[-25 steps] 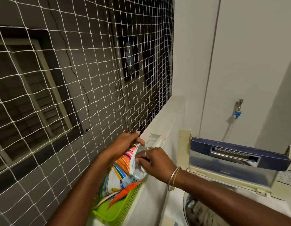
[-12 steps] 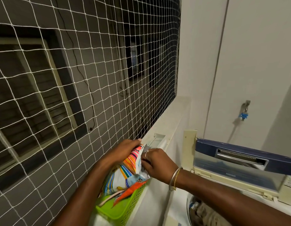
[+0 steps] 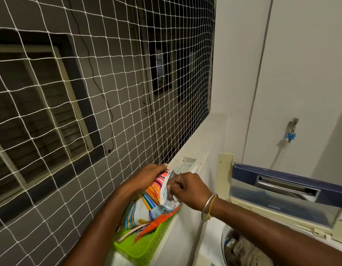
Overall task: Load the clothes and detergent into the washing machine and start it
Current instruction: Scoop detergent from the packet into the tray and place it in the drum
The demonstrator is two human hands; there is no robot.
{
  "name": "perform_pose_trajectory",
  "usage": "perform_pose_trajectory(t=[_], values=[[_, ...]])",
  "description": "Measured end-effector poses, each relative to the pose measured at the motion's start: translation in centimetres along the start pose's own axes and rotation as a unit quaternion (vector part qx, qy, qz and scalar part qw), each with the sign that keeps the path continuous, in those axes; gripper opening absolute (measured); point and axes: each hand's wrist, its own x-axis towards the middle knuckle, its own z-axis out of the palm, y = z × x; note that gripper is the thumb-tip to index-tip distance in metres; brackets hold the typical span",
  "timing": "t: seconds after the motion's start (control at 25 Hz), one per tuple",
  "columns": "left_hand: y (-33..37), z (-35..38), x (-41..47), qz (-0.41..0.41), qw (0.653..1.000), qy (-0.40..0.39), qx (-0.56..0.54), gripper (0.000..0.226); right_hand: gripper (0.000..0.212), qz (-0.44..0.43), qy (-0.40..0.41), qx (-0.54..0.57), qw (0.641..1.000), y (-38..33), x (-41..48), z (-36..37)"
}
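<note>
Both hands on the pouch (image 3: 145, 206), head view. Grip: left hand (image 3: 147, 174) fingers (image 3: 159, 167) clenched round its top edge; right hand (image 3: 191, 191) fingers (image 3: 175, 187) pinch the open mouth. Pouch upright in green basket (image 3: 151, 248) on ledge (image 3: 195, 150), beside net (image 3: 108, 93), left of washer (image 3: 262, 208). Lid (image 3: 281, 176) raised, far right. Clothes (image 3: 245, 250) in drum, near right.

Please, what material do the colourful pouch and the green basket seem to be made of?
Colourful pouch: likely thin plastic film, glossy, since it crumples and carries printed stripes. Green basket: probably moulded plastic, smooth with slight sheen; its wall is a regular grid of holes.
</note>
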Motion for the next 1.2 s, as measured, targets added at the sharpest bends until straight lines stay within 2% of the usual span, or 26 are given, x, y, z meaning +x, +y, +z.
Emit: perform_pose_trajectory(t=[0.2,0.44,0.88,1.2], values=[[0.3,-0.3,0.8,0.014,1.0,-0.005,0.012,0.047,0.016,0.062,0.021,0.11,0.992,0.6,0.1,-1.8],[2.0,1.0,2.4,0.026,0.998,0.001,-0.048,0.044,0.013,0.089,0.038,0.194,0.976,1.6,-0.6,-5.1],[4.2,1.0,8.2,-0.012,1.0,0.0,0.002,0.04,0.01,0.109,0.072,0.251,0.959,2.2,-0.5,-9.7],[5.0,1.8,12.4,-0.076,0.996,-0.001,-0.037,0.033,0.012,0.129,0.091,0.276,0.948,3.8,2.0,-12.6]])
